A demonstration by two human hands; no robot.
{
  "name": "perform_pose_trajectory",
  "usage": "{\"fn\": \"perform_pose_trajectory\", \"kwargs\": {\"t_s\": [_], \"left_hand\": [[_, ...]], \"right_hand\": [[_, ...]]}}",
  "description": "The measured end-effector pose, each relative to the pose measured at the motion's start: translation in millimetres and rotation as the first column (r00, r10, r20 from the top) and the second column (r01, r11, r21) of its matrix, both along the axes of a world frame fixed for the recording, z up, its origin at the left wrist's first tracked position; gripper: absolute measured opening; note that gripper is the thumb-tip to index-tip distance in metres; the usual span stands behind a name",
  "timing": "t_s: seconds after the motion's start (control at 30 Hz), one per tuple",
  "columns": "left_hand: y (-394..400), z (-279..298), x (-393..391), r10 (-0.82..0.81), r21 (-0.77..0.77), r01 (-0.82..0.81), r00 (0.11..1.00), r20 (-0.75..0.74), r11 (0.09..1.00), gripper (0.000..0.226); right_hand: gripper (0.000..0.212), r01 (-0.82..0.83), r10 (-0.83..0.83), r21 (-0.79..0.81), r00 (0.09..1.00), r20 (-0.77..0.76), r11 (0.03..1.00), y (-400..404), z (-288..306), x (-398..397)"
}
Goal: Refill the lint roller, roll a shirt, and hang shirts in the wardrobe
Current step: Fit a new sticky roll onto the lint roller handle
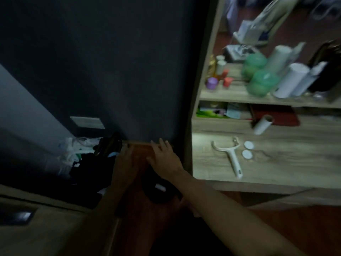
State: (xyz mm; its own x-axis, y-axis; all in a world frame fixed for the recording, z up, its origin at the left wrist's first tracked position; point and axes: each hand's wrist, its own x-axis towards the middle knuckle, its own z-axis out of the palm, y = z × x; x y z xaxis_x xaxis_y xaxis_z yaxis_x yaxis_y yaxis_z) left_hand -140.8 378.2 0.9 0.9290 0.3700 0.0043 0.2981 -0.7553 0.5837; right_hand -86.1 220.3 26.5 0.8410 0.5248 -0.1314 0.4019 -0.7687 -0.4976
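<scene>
Plainly, both hands reach low into the dark corner: the right hand (166, 156) lies flat with straight fingers; the left hand's (124, 158) grip is too dim to tell. Well to their right, on the desk (276, 163), lies the lint roller handle (232, 158), light, stiff, best held by its shaft; the cardboard refill tube (263, 124) beyond would crush easily.
</scene>
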Motion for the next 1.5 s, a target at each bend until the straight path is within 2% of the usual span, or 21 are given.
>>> {"fn": "perform_pose_trajectory", "kwargs": {"t_s": [0.07,0.27,0.33,0.5,0.63,0.77,1.03,1.13,1.27,1.43,1.5], "left_hand": [[-14,29,18,-0.041,0.049,0.035,0.991,0.125,0.998,0.045],[-82,88,60,-0.140,0.116,0.108,0.937,0.319,0.987,0.033],[-109,95,75,-0.153,0.133,0.115,0.934,0.324,0.984,0.032],[-193,91,110,-0.126,0.120,0.094,0.946,0.300,0.988,0.033],[-262,78,133,-0.140,0.081,0.123,0.956,0.256,0.989,0.037],[-315,67,145,-0.096,0.060,0.084,0.968,0.234,0.995,0.039],[-362,55,152,-0.120,0.085,0.108,0.982,0.148,0.991,0.037],[-370,51,153,-0.101,0.057,0.096,0.991,0.084,0.994,0.042],[-387,33,145,-0.094,0.036,0.093,0.995,0.033,0.995,0.044],[-412,13,145,-0.074,0.022,0.076,0.995,-0.065,0.997,0.046],[-420,8,149,-0.056,0.007,0.057,0.992,-0.115,0.998,0.044]], "right_hand": [[0.064,0.033,-0.036,0.024,0.994,0.108,0.999,-20,32,12],[0.063,0.132,-0.150,0.092,0.961,0.231,0.987,-106,78,51],[0.062,0.161,-0.183,0.108,0.955,0.234,0.981,-140,82,68],[0.063,0.237,-0.259,0.129,0.944,0.203,0.963,-236,73,109],[0.057,0.252,-0.275,0.139,0.943,0.185,0.958,-309,54,142],[0.052,0.250,-0.263,0.096,0.951,0.160,0.963,-360,42,166],[0.054,0.228,-0.227,0.008,0.962,0.153,0.974,-407,28,180],[0.070,0.251,-0.246,-0.085,0.967,0.065,0.964,-416,21,183],[0.087,0.184,-0.186,-0.193,0.982,0.003,0.964,-428,17,192],[0.080,0.072,-0.064,-0.169,0.997,0.051,0.983,-428,6,220],[0.080,0.010,0.001,-0.216,0.999,0.051,0.976,-429,2,234]]}}
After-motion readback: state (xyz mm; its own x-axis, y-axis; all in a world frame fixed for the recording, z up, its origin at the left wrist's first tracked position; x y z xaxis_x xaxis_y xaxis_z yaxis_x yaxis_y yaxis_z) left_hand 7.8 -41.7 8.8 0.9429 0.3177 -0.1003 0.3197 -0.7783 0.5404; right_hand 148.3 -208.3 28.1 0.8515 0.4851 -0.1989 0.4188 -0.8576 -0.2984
